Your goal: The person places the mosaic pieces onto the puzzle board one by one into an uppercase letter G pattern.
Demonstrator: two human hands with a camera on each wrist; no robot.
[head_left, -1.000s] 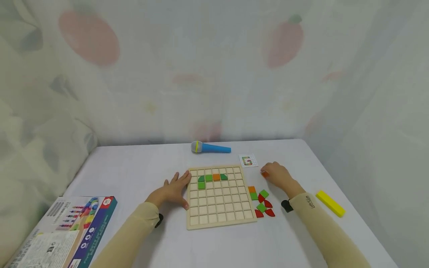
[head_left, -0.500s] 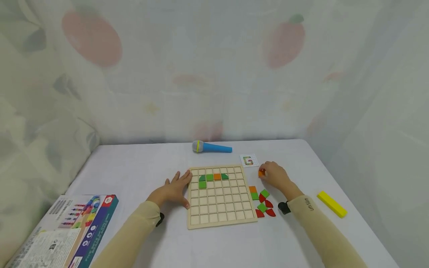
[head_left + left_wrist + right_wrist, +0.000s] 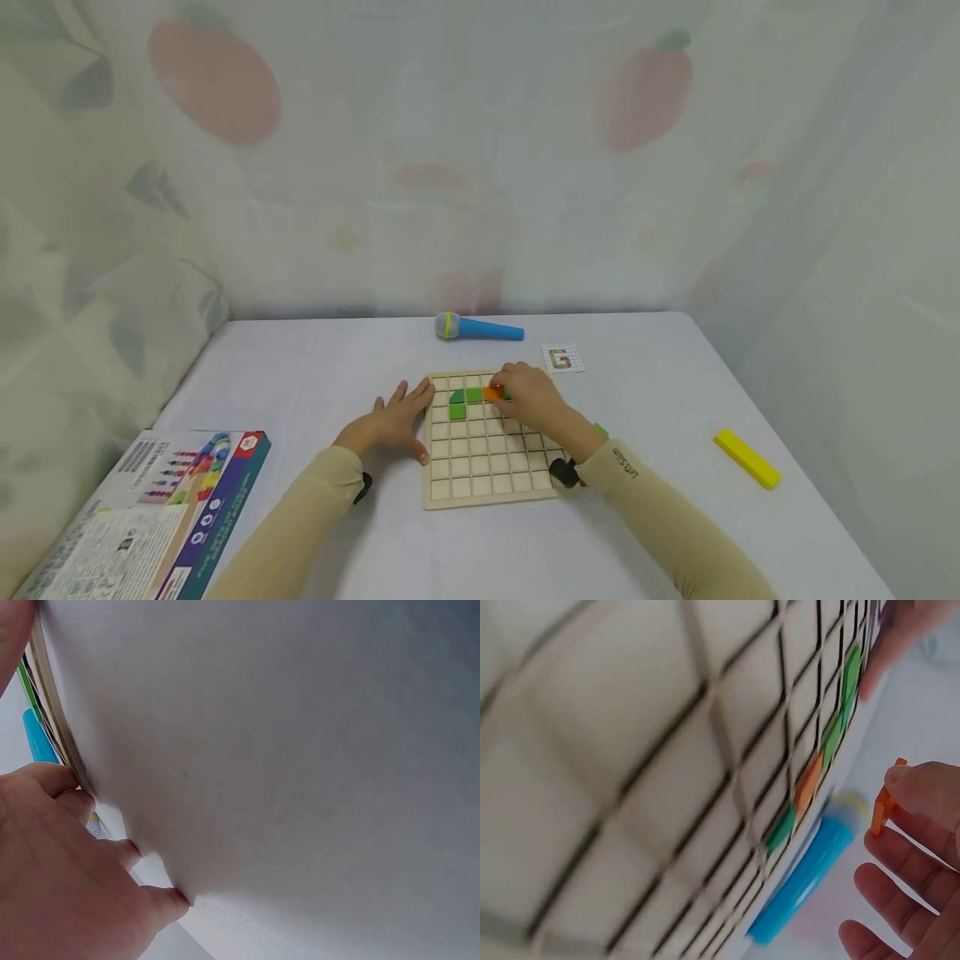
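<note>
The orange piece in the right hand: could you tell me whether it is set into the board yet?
Not yet. The right hand pinches the orange piece clear above the board.

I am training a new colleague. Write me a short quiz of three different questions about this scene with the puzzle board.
1. True or false: the right hand is over the wooden grid board and pinches an orange tile.
2. Which thing lies beyond the far edge of the board? A) the blue toy microphone B) the yellow block C) the game box
3. Fill in: the left hand rests flat on the table, against the board's ____ edge.

Key: 1 true; 2 A; 3 left.
</note>
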